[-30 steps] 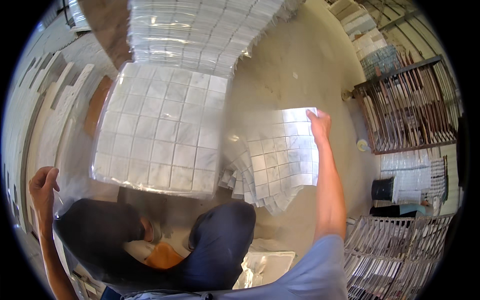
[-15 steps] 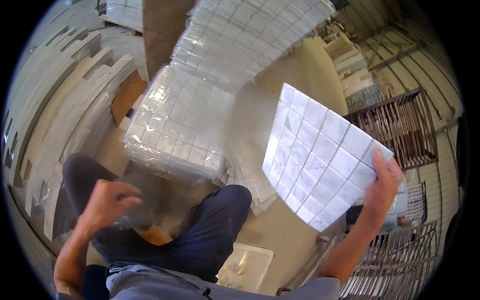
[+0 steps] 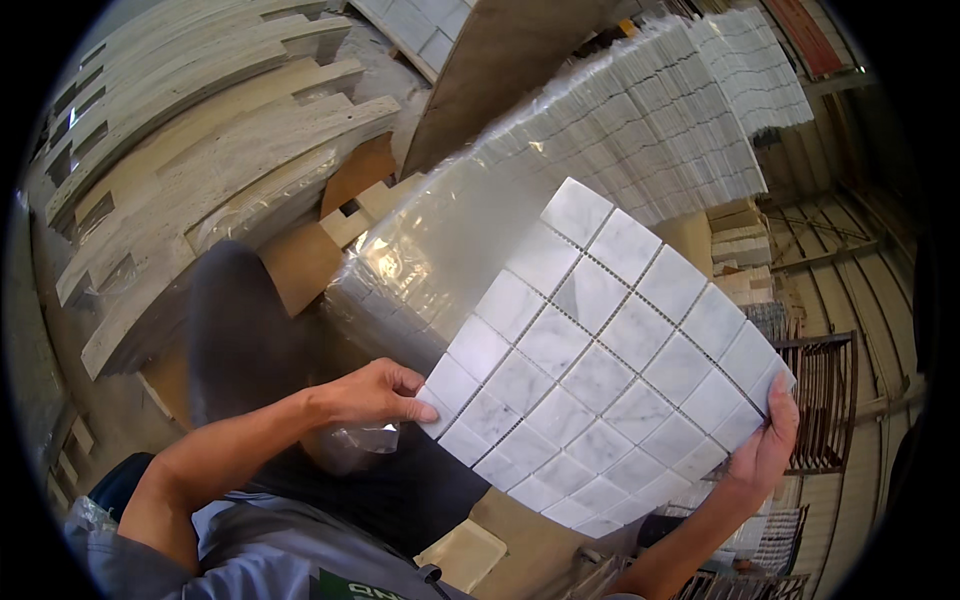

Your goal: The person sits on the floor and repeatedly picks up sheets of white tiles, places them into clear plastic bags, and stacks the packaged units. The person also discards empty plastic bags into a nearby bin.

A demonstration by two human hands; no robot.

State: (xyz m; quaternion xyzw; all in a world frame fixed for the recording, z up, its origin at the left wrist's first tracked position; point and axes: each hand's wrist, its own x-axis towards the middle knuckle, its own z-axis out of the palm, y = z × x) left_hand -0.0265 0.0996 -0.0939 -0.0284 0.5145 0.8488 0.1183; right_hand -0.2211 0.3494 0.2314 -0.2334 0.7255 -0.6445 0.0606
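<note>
Watching from far off through the head camera, I have one sheet of square white marble mosaic tiles (image 3: 600, 365) up in the air. It is just off the middle of my view, toward four o'clock. It tilts like a diamond and bows a little. The tiles have soft grey lines, and thin gaps run between them.

I think the picking-up part is done, because the sheet hangs free between two hands. Putting it down looks not done. I can't tell how many sheets are left.

My left hand (image 3: 370, 393), at half past seven, pinches one corner. The thumb presses on the front and the fingers tuck behind, so the grip is closed on the tile's edge. My right hand (image 3: 765, 440), at four o'clock, holds the far side the same way, thumb on the front and the other fingers mostly hidden. Both grips are only as wide as the thin sheet.

A stack in shiny clear plastic (image 3: 400, 270) sits at ten o'clock, partly hidden by the sheet; I can't tell if they touch. A tall pile of tile sheets (image 3: 640, 120) stands at one o'clock. Long pale stone slabs (image 3: 200, 235) lie farther out at ten o'clock.
</note>
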